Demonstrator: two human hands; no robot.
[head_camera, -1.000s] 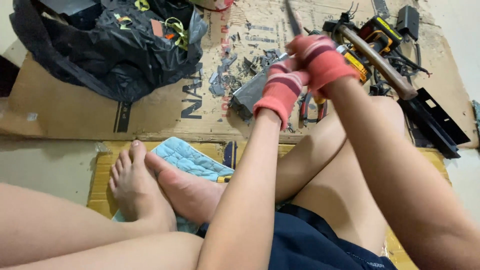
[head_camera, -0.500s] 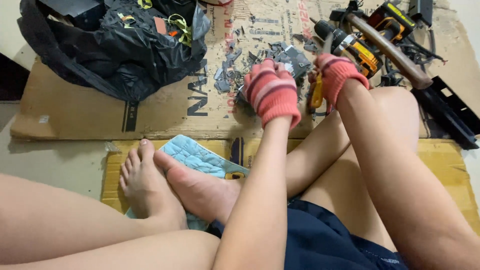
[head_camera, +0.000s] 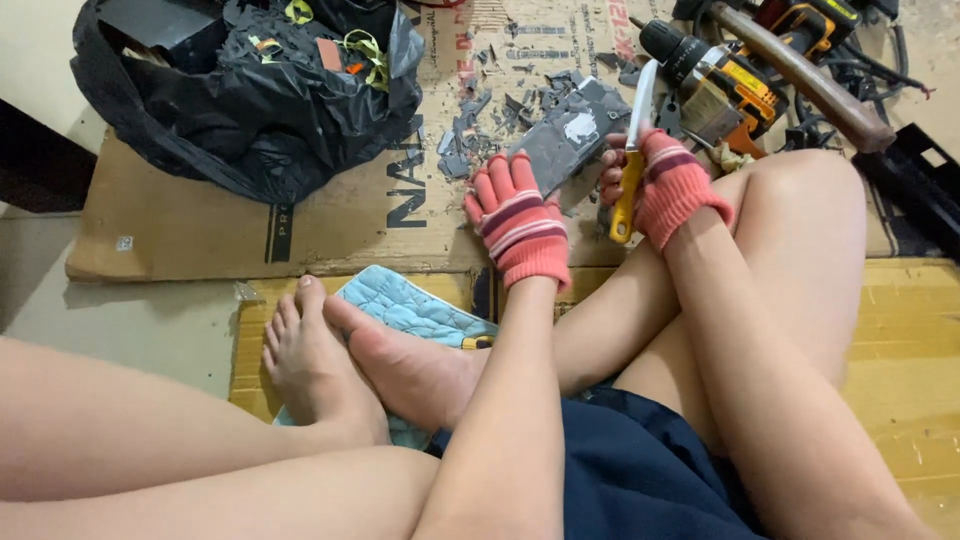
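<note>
Upper centre of the frame: the left hand (head_camera: 518, 225), fingers spread flat, presses the near edge of the grey board (head_camera: 572, 135). The right hand (head_camera: 668, 188), just right, grips a yellow-handled knife (head_camera: 632, 160), blade upward.

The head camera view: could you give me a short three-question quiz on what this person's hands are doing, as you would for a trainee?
1. True or false: the right hand grips a knife with a yellow handle.
2. What does the left hand rest beside? A) the black bag B) the grey broken panel C) the drill
3. Fill in: the panel and the scattered grey bits lie on a sheet of ____.

Key
1. True; the blade points up and away from the person.
2. B; the gloved fingers lie at the panel's near edge.
3. Cardboard.
</note>
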